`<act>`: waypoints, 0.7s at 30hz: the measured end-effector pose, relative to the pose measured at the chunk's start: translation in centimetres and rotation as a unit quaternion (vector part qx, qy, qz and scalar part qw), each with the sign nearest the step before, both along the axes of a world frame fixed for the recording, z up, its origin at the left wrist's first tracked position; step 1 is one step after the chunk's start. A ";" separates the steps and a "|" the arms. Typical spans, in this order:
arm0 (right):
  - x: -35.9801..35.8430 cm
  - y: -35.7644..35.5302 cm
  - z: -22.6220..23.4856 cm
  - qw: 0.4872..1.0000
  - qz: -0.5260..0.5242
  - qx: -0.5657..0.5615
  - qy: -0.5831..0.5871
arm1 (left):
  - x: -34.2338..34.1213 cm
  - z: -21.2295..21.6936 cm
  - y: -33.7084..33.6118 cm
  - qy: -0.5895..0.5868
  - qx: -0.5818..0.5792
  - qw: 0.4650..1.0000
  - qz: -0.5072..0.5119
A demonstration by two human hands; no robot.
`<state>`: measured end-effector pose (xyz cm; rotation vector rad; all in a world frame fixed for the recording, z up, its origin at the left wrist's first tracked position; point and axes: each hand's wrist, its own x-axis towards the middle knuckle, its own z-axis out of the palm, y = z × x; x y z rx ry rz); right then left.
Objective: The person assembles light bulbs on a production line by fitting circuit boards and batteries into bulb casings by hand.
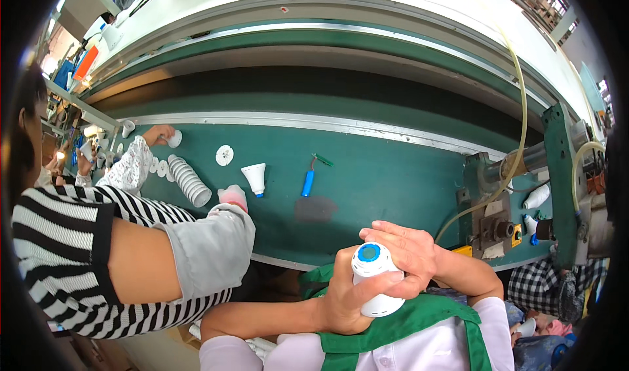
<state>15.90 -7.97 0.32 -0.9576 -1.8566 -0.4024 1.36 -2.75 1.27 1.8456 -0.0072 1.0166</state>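
Note:
Close to my body I hold a white lamp housing [382,305] with a blue ring at its top end. My left hand [346,286] is wrapped round its side. My right hand [411,256] closes over it from the other side, its fingers lying across the far side. On the green bench, beyond my hands, lies a blue cylindrical part [308,183] with green and brown leads. To its left is a white cone-shaped lamp housing [254,176] with a blue end.
At left a co-worker in a striped top [59,240] reaches over a row of nested white cups [189,182]; a white disc [225,155] lies near. A metal press [491,207] with a yellowish hose [522,109] stands at right. A raised metal-edged shelf [314,27] runs along the back.

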 end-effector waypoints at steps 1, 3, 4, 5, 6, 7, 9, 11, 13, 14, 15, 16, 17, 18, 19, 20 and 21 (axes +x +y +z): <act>-0.1 0.0 0.0 1.000 0.005 0.012 0.009 | 0.0 -0.4 0.0 -0.011 0.003 1.000 -0.012; -0.7 0.0 0.0 1.000 0.012 0.023 0.017 | -1.2 -2.1 -0.1 0.061 -0.145 0.982 -0.100; -1.4 -0.1 0.1 0.999 -0.026 0.022 0.017 | -1.4 -2.2 0.0 0.131 -0.286 0.930 -0.189; -1.7 -0.1 0.1 0.998 -0.064 0.021 0.018 | -1.1 -2.3 0.0 0.010 -0.137 0.984 -0.112; -1.2 0.1 -0.1 0.998 -0.060 0.021 0.018 | -1.0 -2.1 0.0 0.009 -0.137 0.985 -0.108; -0.3 0.3 -0.6 1.000 -0.027 -0.002 0.011 | -0.6 -0.8 0.5 0.035 -0.093 0.992 -0.072; 0.7 0.8 -0.4 0.999 0.024 -0.037 0.015 | -0.2 -0.4 0.4 0.053 -0.015 0.998 -0.025; 0.5 1.2 -0.4 0.999 0.020 -0.018 0.020 | -0.2 0.3 0.2 0.053 -0.020 0.998 -0.014; 0.0 0.9 -0.8 1.000 -0.013 0.000 0.001 | -0.5 0.5 0.9 0.112 0.005 0.993 -0.025; -0.2 0.7 -0.9 1.000 -0.013 0.001 0.000 | -0.2 0.4 1.2 0.112 0.005 0.993 -0.025; -0.3 0.5 -1.0 0.998 -0.024 -0.035 0.037 | 0.1 0.1 1.5 0.065 -0.037 0.997 -0.036; -0.3 0.4 -1.0 0.994 -0.036 -0.069 0.073 | 0.4 -0.2 1.8 0.018 -0.079 0.996 -0.049; 0.4 0.5 -1.1 0.994 -0.042 -0.081 0.062 | 0.4 -0.6 2.4 0.067 -0.059 0.994 -0.062; 0.6 0.7 -1.0 0.994 -0.042 -0.079 0.060 | 0.5 -0.6 2.3 0.066 -0.057 0.994 -0.062; 0.7 0.9 -0.9 0.994 -0.025 -0.073 0.076 | 0.6 -0.5 1.9 0.039 -0.211 0.974 -0.075; 0.8 1.0 -0.8 0.994 -0.008 -0.068 0.091 | 0.7 -0.4 1.7 0.011 -0.360 0.929 -0.086; 0.7 0.8 -0.9 0.990 -0.011 -0.082 0.110 | 0.9 1.0 2.3 0.026 -0.418 0.900 -0.122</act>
